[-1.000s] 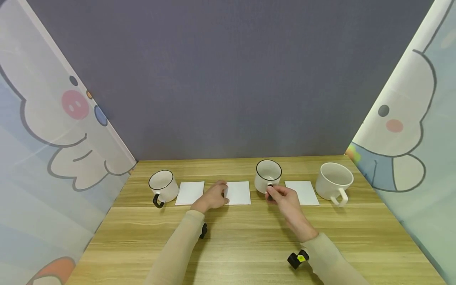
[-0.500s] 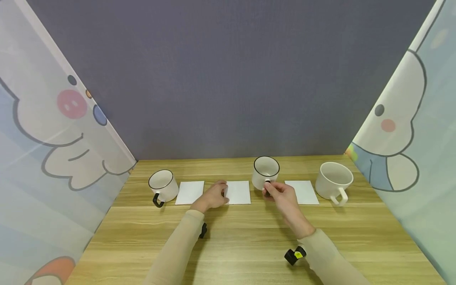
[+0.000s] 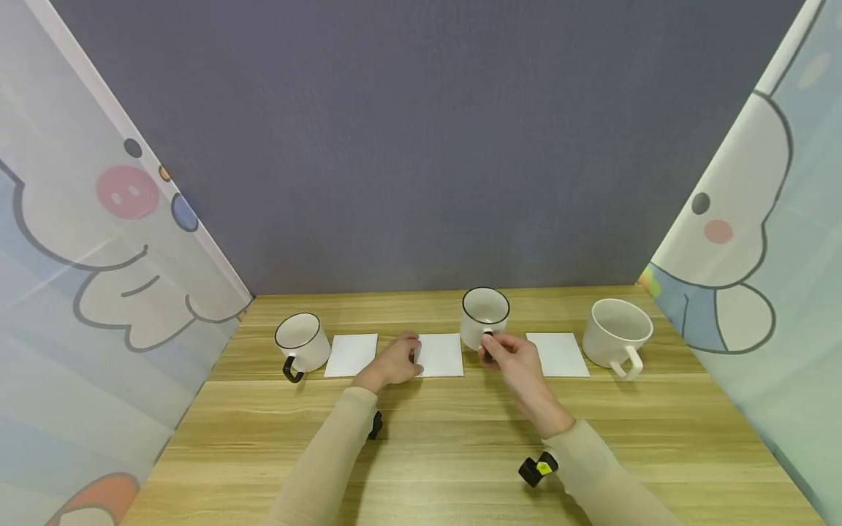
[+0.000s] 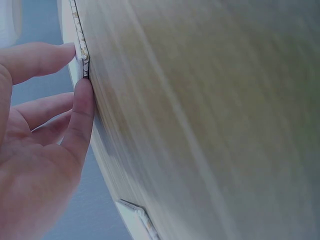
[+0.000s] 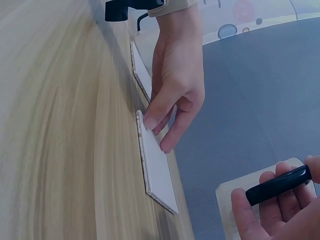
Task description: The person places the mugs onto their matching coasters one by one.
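Observation:
My right hand grips the black handle of a white mug with a black rim, held a little above the wooden table beside the middle white coaster. My left hand rests on the left edge of that coaster, fingertips touching its rim with fingers fairly straight. A second black-rimmed mug stands at the left and a larger all-white mug at the right.
Two more white coasters lie in the row: one on the left and one on the right. A grey wall stands behind the table, with cartoon-printed panels on both sides. Bare wood spreads toward me.
My right hand has lifted the black-rimmed mug and carried it slightly left, toward the middle coaster. The left hand has stayed on the coaster's edge.

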`<action>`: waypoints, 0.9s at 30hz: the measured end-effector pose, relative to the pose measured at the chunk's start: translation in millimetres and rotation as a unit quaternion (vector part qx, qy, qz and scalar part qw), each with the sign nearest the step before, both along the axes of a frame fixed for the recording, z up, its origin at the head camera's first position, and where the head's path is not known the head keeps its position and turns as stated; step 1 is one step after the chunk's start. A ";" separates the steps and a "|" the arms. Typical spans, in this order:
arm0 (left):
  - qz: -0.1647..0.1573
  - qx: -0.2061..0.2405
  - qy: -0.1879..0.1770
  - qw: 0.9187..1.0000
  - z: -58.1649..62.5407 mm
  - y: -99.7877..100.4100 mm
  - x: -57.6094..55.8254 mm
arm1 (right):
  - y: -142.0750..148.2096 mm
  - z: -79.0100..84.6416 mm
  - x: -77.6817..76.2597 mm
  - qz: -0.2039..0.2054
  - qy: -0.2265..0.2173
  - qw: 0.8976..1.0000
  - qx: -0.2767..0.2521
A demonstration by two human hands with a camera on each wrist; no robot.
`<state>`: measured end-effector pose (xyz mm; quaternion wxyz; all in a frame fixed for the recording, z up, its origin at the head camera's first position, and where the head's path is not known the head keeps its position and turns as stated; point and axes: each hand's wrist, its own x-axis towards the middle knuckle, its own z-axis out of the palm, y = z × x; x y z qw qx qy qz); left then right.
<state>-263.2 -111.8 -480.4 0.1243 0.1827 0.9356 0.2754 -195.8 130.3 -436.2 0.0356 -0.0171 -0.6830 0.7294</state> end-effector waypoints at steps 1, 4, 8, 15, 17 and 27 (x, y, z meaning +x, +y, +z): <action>0.001 0.000 0.000 1.000 0.1 -0.1 0.2 | -1.0 0.1 -0.4 0.000 0.001 1.000 -0.002; 0.002 -0.001 0.002 1.000 0.5 -0.3 1.0 | -3.7 0.3 -1.1 0.001 0.001 1.000 -0.015; 0.001 0.002 0.003 1.000 1.4 -0.3 2.0 | -7.0 0.3 -1.8 0.003 -0.002 1.000 -0.021; 0.000 0.000 0.003 1.000 1.8 0.8 1.6 | -12.5 1.5 -3.2 0.005 -0.002 1.000 -0.016; 0.001 0.000 0.002 1.000 2.0 1.0 1.8 | -14.3 2.5 -2.8 0.004 -0.001 1.000 -0.013; 0.004 -0.007 0.007 1.000 2.0 1.7 1.9 | -25.3 4.5 -5.0 -0.002 0.001 1.000 -0.018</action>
